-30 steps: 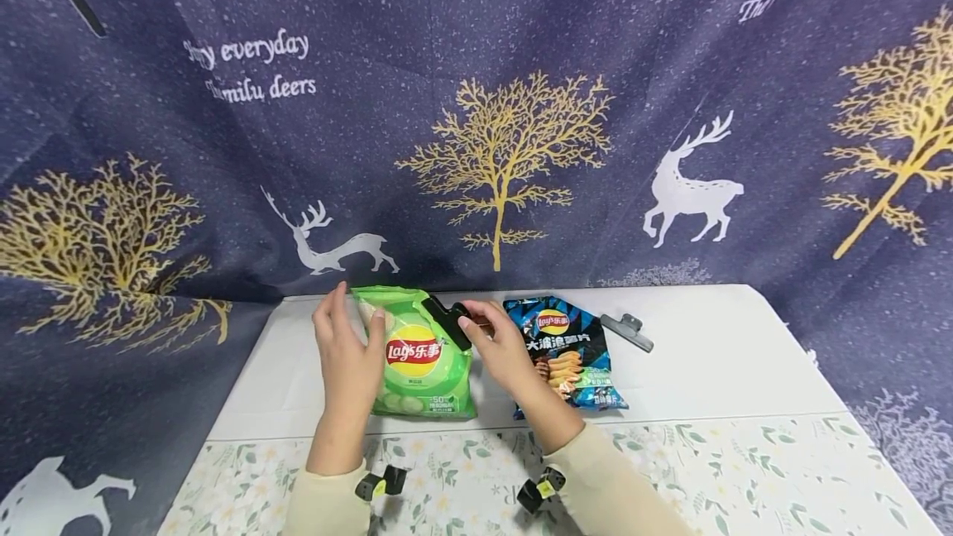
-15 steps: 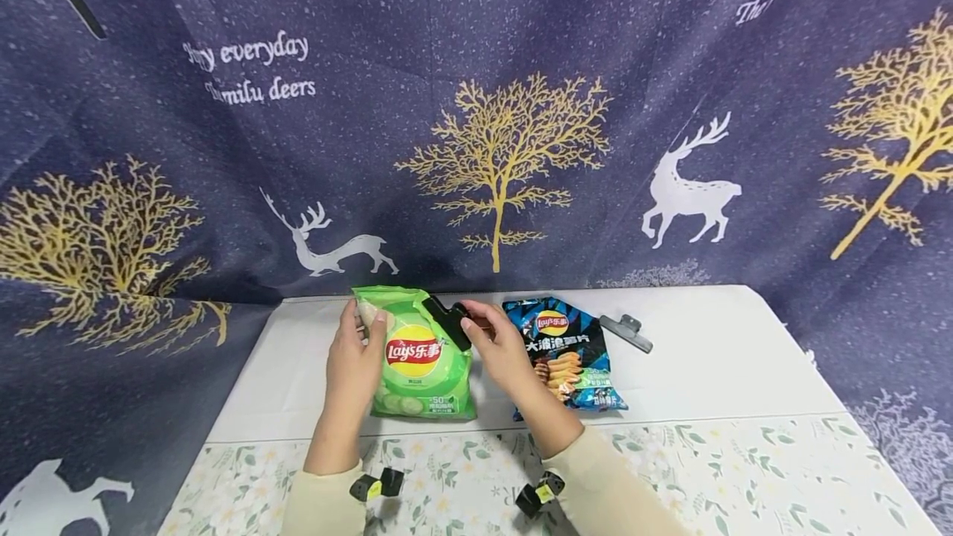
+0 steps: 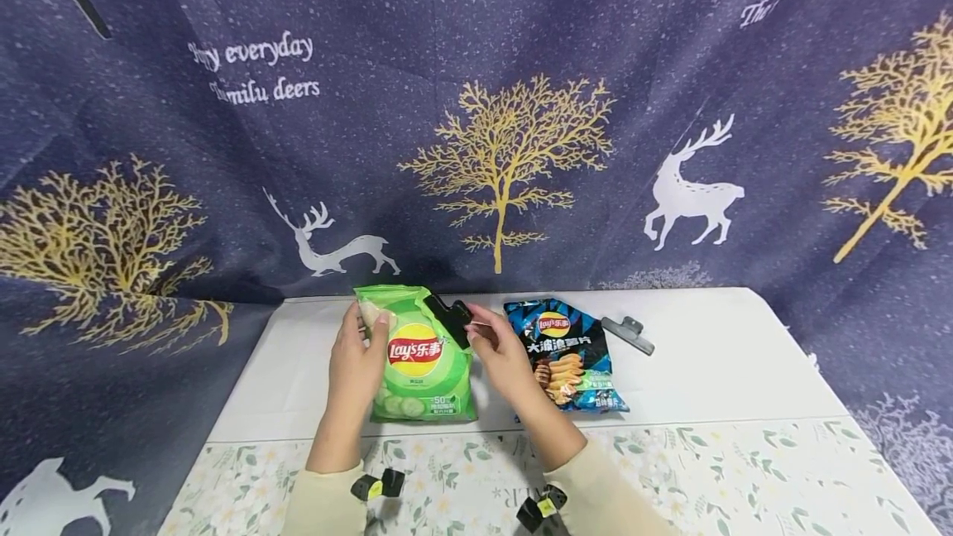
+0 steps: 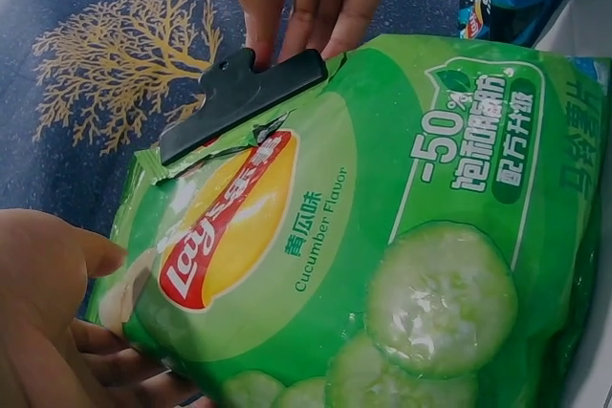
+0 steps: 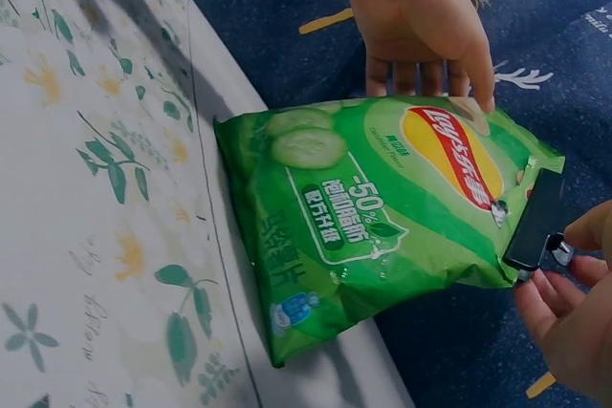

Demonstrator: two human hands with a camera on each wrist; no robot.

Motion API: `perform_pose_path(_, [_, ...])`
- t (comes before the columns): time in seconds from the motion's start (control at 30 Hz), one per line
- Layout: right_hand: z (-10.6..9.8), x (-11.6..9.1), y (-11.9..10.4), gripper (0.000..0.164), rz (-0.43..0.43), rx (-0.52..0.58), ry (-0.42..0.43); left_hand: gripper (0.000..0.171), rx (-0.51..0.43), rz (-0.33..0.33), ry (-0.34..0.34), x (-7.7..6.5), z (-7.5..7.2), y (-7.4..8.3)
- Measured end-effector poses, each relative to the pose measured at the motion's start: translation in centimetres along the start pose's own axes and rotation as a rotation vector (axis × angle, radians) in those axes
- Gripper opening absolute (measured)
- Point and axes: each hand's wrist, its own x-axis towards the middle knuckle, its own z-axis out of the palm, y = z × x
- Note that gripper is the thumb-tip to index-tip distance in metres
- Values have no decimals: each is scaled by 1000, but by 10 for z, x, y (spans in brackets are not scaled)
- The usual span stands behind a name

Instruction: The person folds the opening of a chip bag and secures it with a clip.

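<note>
Left hand is clamping glossy, puffy green plastic chip bag by its left edge; right hand is touching straight black clip across bag's upper-right corner, grip unclear.

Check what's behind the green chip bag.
The left hand has its fingers behind one edge of the green chip bag, thumb in front. White tabletop and dark blue cloth show past its outline. Its back, and anything directly behind it, are covered.

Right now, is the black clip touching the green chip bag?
Touching. The left wrist view shows the black clip lying across the upper edge of the green chip bag, its bar overlapping the film without a gap.
</note>
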Motion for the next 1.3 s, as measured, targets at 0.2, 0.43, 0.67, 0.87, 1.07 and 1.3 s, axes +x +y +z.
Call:
perform_pose_path(0.2, [-1, -11, -26, 45, -3, -22, -30, 68, 3, 0, -2, 1, 1, -3])
perform_pose_path(0.43, [4, -7, -4, 49, 28, -113, -13, 69, 0, -3, -5, 4, 3, -8])
perform_pose_path(0.67, [0, -7, 7, 45, 38, -67, -26, 70, -9, -39, -19, 6, 4, -10])
perform_pose_path(0.87, [1, -8, 16, 43, 48, -24, -30, 69, -8, -61, -25, 8, 4, -14])
perform_pose_path(1.07, [3, -12, 23, 44, 77, -8, -75, 67, 9, -58, -52, 11, 5, -20])
perform_pose_path(1.3, [7, -14, 31, 49, 119, 9, -130, 66, 7, -63, -70, 13, 9, -27])
